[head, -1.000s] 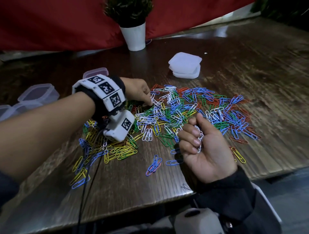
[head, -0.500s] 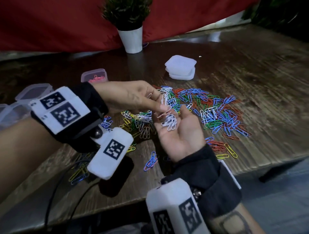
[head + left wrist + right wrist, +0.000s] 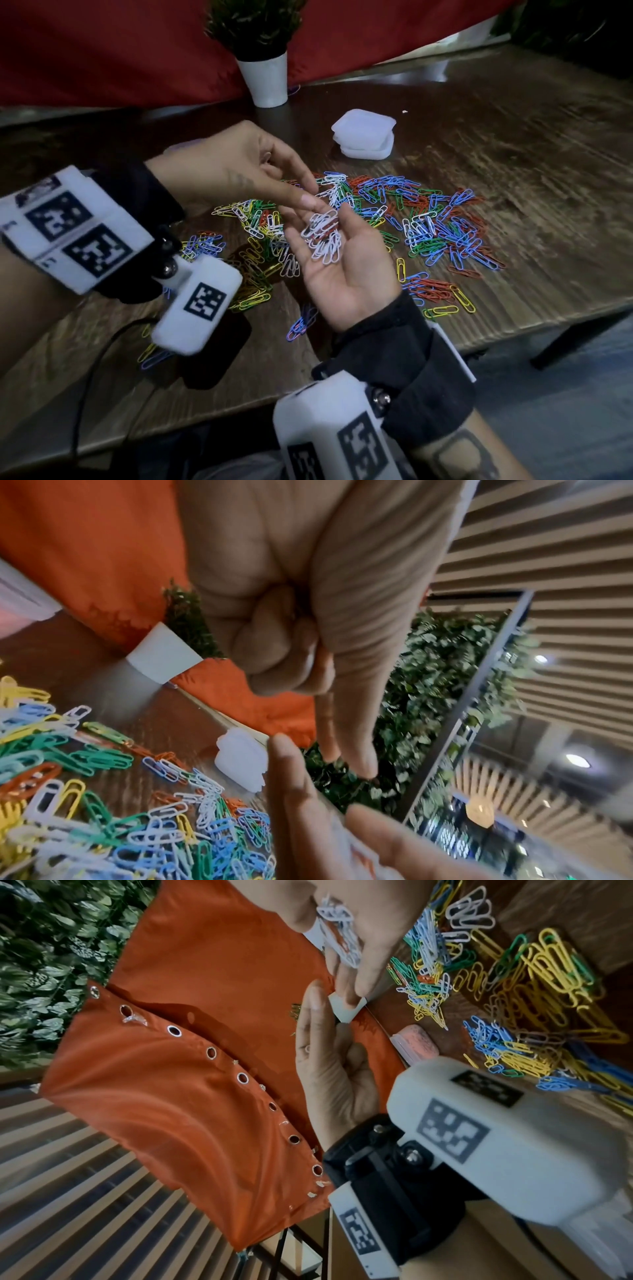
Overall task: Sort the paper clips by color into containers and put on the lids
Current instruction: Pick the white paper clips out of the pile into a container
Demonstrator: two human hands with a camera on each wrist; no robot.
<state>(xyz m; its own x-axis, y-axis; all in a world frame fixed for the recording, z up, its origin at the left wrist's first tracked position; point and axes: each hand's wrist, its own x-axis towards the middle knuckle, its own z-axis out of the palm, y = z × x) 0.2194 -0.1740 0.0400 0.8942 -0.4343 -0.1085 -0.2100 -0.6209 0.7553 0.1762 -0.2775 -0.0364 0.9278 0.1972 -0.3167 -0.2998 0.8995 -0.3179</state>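
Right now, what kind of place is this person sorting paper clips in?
Probably a cafe or lounge rather than a workshop: a worn wooden table with a small potted plant, a leafy green wall, and a slatted ceiling overhead.

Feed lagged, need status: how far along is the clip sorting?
Early. In hand: white clips lie on the open right hand; the left hand reaches over them. Left: the mixed pile still covers the table, and the lids remain stacked, unused. No finished container shows.

Bare wooden table [image 3: 513, 144] right of the lid stack [image 3: 363, 137]; loose clips [image 3: 428, 222] crowding the middle.
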